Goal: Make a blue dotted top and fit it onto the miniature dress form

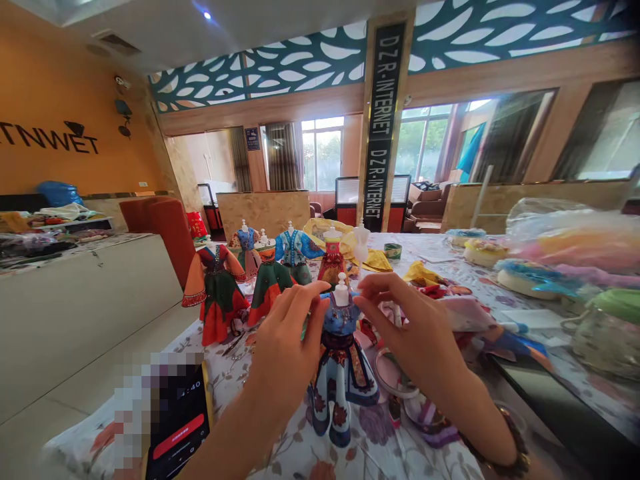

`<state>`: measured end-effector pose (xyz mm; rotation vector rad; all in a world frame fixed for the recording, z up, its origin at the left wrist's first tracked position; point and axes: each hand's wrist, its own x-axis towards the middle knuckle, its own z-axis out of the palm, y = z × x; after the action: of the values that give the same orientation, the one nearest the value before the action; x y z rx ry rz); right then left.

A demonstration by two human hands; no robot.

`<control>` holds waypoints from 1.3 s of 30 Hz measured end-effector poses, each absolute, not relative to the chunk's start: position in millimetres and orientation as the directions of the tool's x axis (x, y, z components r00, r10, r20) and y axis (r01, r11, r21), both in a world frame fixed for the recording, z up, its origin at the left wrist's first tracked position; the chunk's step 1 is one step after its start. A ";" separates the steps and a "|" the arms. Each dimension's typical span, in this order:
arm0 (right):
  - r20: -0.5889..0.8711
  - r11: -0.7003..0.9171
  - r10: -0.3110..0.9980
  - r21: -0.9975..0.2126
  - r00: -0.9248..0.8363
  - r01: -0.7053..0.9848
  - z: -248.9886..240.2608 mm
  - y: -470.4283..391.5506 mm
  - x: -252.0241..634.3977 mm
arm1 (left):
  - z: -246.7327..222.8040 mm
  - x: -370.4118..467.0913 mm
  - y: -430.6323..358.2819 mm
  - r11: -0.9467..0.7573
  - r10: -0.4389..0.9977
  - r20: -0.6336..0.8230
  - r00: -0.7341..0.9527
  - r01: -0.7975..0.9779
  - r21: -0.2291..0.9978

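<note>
A miniature blue dress (340, 360) with dark trim and reddish-brown patterns stands upright on a small white mannequin (341, 293) in front of me. My left hand (290, 327) has its thumb and index finger closed at the dress's left shoulder. At the opposite shoulder, my right hand (407, 327) pinches the fabric between thumb and index finger. The bits of cloth between the fingertips are mostly hidden. A bead bracelet circles my right wrist.
Behind stand several dressed mannequins, including a green-and-red dress (219, 293) and a blue top (295, 248), beside a bare white mannequin (361, 247). A phone (185, 413) lies at left. Fabric scraps, a tape roll (393, 373), a dark tablet-like slab (555, 400) and plastic-wrapped bundles (570, 233) fill the right.
</note>
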<state>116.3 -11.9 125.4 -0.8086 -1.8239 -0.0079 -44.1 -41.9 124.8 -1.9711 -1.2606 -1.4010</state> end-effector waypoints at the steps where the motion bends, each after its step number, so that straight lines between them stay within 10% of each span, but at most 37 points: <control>1: 0.838 0.763 0.517 -0.361 -0.172 0.536 124.8 -11.1 115.8 | 125.1 -44.5 -41.4 -0.514 0.428 0.899 0.094 0.843 0.157; 39: 0.832 0.769 0.530 -0.390 -0.163 0.506 130.2 -15.1 112.4 | 130.2 -52.6 -44.9 -0.532 0.395 0.889 0.233 0.847 0.015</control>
<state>112.4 -15.1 130.2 -0.8039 -1.8046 0.0256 -52.6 -44.9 130.2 -2.0334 -1.1355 -1.2512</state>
